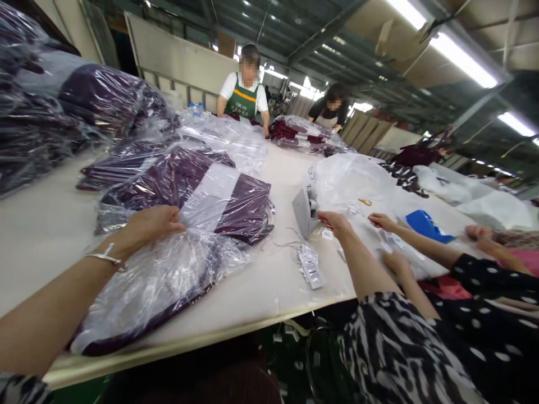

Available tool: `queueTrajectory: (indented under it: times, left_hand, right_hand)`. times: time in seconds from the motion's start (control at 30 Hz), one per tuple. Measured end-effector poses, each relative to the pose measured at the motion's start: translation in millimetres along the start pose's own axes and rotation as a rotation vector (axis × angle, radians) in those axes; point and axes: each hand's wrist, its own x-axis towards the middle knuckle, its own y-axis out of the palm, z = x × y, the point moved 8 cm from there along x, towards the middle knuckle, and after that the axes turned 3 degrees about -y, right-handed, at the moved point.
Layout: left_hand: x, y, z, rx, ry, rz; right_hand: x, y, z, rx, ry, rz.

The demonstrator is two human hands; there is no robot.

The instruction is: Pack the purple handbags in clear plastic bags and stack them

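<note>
My left hand (154, 223) is closed in a pinch on the clear plastic bag (189, 255) of a packed dark purple garment (244, 202). A white panel shows through the plastic beside my fingertips. The bag's loose end spreads toward the table's front edge. My right hand (336, 222) has its fingers pinched at the near right end of a grey tape dispenser (302, 212). Whatever lies between those fingers is too small to make out. Just below the dispenser lie several printed tags (310, 266) with thin strings.
More bagged purple garments (105, 101) are piled at left. On the right, a co-worker's hands (383, 223) handle small pieces near a blue tape dispenser (426, 225). White plastic bags (353, 179) lie beyond. Two people stand across the table (282, 306), by maroon bundles (295, 134).
</note>
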Motion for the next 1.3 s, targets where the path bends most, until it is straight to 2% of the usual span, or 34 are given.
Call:
queueTrajectory:
  times: [0.1, 0.17, 0.23, 0.3, 0.47, 0.53, 0.57, 0.6, 0.67, 0.77, 0.83, 0.87, 0.9, 0.93, 0.97, 1.0, 1.07, 1.13, 1.23, 1.3]
  left_hand:
    - [-9, -17.7, -8, 0.300, 0.091, -0.270]
    - [-10, -15.7, 0, 0.318, 0.073, -0.352]
    - [-3, -2.2, 15, 0.233, 0.028, -0.285]
    - [5, 10.5, 27, 0.143, 0.000, -0.203]
    - [1, 13.8, 31, 0.014, 0.000, -0.165]
    - [-4, 12.9, 29, -0.031, 0.001, -0.164]
    - [-6, 12.5, 29, -0.053, 0.007, -0.170]
    - [-6, 12.5, 29, -0.075, 0.014, -0.176]
    - [-5, 13.3, 31, -0.114, 0.018, -0.184]
    - [-5, 15.3, 34, -0.149, 0.017, -0.188]
    - [-6, 16.9, 34, -0.154, 0.019, -0.195]
    - [-7, 17.6, 34, -0.154, 0.021, -0.204]
    - [-7, 18.4, 34, -0.156, 0.026, -0.215]
    - [-7, 19.2, 34, -0.160, 0.030, -0.229]
    - [-6, 20.2, 35, -0.167, 0.035, -0.241]
    - [-6, 21.3, 36, -0.177, 0.037, -0.250]
    - [-5, 23.4, 37, -0.201, 0.041, -0.257]
    - [-5, 24.8, 38, -0.222, 0.051, -0.252]
    - [-7, 25.8, 39, -0.246, 0.069, -0.229]
    - [-8, 25.4, 39, -0.252, 0.075, -0.225]
  right_hand:
    - [-7, -11, 10, 0.062, -0.049, -0.040]
    - [-16, -22, 12, 0.101, -0.077, -0.063]
    - [-29, -28, 7, 0.121, -0.078, -0.066]
    - [-43, -27, -10, 0.114, -0.037, -0.048]
    - [-80, -28, -62, -0.008, 0.097, -0.032]
    - [-86, -26, -60, -0.070, 0.059, 0.014]
    - [-89, -17, -48, -0.100, -0.011, 0.090]
    - [-95, -1, -29, -0.127, -0.099, 0.190]
    - [-125, 49, 21, -0.184, -0.284, 0.445]
    - [-213, 157, 93, -0.307, -0.455, 0.909]
    - [-280, 235, 119, -0.394, -0.472, 1.292]
    - [-305, 270, 127, -0.426, -0.489, 1.434]
    - [-319, 301, 132, -0.467, -0.524, 1.518]
    - [-324, 330, 133, -0.537, -0.577, 1.538]
    - [-319, 355, 133, -0.633, -0.652, 1.495]
    - [-309, 376, 131, -0.751, -0.729, 1.416]
    - [-283, 406, 126, -0.984, -0.840, 1.252]
    - [-266, 422, 120, -1.132, -0.880, 1.203]
    - [-262, 436, 114, -1.199, -0.931, 1.262]
    - [-260, 441, 116, -1.220, -0.986, 1.227]
